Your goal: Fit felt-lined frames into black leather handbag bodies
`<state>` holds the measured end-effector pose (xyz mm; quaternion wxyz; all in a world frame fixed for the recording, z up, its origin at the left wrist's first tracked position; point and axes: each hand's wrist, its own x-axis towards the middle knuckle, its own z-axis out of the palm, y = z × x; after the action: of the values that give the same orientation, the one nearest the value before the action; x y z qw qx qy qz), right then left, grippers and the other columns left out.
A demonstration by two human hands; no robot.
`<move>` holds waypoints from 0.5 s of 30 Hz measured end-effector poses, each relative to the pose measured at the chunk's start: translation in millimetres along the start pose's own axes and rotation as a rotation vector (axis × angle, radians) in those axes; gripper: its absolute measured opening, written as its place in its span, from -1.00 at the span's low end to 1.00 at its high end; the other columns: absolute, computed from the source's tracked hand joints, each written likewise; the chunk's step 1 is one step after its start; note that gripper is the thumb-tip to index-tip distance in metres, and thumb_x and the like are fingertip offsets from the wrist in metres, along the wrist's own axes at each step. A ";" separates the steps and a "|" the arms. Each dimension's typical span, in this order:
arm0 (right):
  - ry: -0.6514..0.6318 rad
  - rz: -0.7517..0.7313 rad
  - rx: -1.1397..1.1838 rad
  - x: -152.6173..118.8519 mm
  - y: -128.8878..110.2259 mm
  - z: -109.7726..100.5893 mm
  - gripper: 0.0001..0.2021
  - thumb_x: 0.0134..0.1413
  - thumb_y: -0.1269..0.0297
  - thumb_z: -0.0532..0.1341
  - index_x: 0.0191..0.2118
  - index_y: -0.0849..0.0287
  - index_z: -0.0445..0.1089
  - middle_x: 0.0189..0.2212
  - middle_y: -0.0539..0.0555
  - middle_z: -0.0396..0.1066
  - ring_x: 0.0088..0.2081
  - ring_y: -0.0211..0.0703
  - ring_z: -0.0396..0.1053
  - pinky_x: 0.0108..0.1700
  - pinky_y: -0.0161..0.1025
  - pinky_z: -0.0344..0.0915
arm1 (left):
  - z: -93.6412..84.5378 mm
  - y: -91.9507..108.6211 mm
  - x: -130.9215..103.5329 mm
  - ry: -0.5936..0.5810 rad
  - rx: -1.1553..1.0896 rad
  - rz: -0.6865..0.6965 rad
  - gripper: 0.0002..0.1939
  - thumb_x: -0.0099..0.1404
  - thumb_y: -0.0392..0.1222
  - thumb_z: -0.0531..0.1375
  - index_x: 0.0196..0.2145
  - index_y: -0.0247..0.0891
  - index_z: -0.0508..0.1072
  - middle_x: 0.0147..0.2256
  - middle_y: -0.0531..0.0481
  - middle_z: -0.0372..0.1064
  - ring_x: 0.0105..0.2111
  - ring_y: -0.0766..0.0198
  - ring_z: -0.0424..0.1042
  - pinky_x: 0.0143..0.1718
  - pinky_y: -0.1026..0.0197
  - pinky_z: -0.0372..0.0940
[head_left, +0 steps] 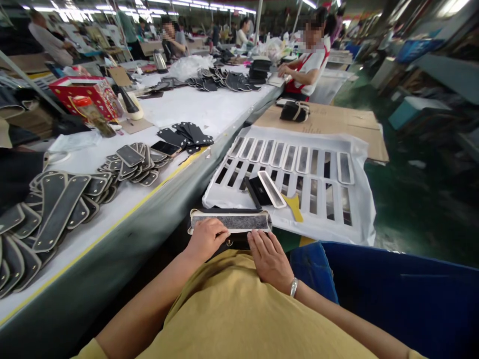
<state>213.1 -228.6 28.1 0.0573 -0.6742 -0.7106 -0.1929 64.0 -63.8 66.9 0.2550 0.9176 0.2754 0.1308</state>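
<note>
A long grey panel with a white border (239, 222) lies across a dark piece in front of me, close to my body. Curled over its left part, my left hand (209, 238) has its thumb and fingers pressed together at the lower white edge. My right hand (268, 255) lies flat, fingers stretched out, with the tips touching the lower edge near the right end. Between the hands, a small gold-coloured metal fitting (229, 243) shows on the dark piece below the panel.
Just beyond are a white sheet with rectangular cutouts (359, 199), a loose white-bordered strip (272, 189) and a yellow scraper-like tool (294, 206). Stacked dark pieces (62, 212) cover the left table. A blue bin (404, 294) stands at right. A co-worker (309, 70) works farther back.
</note>
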 end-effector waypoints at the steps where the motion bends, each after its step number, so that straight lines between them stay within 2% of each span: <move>1: 0.000 0.001 -0.003 1.0 -0.6 0.0 -0.57 0.13 0.46 -0.02 0.12 0.44 0.22 0.09 0.31 0.22 0.11 0.12 0.13 0.15 0.05 0.10 | 0.8 1.7 0.6 0.017 0.006 -0.015 -0.84 0.22 -0.19 0.15 -0.45 -0.18 0.52 -0.36 0.03 0.44 -0.29 0.24 0.37 -0.20 0.18 0.16; 4: 0.012 0.001 -0.012 3.5 -2.5 1.5 -0.57 0.12 0.48 -0.02 0.10 0.47 0.23 0.09 0.34 0.21 0.12 0.12 0.13 0.15 0.04 0.11 | 0.9 8.3 1.6 0.036 0.052 -0.064 -0.85 0.20 -0.23 0.15 -0.48 -0.20 0.50 -0.38 0.04 0.44 -0.29 0.24 0.36 -0.21 0.18 0.15; 9: 0.030 0.005 0.003 4.1 -6.3 8.5 -0.57 0.10 0.51 -0.02 0.10 0.52 0.20 0.16 0.38 0.10 0.21 0.14 -0.03 0.15 0.00 0.12 | 2.2 15.7 4.8 0.045 0.169 -0.105 -0.84 0.17 -0.27 0.13 -0.52 -0.23 0.46 -0.40 0.00 0.41 -0.30 0.21 0.34 -0.27 0.17 0.12; 15: 0.018 0.000 0.043 17.9 -15.1 20.2 -0.53 0.10 0.46 0.03 0.14 0.54 0.14 0.19 0.41 0.01 0.24 0.22 -0.12 0.18 0.07 0.05 | 8.2 17.4 7.8 0.063 0.230 -0.104 -0.84 0.16 -0.30 0.11 -0.54 -0.23 0.41 -0.42 -0.02 0.39 -0.32 0.16 0.33 -0.32 0.14 0.12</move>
<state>200.3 -205.0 12.7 0.0783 -0.6712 -0.7139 -0.1835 81.1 -75.1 70.2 0.1458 0.9207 0.3436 0.1139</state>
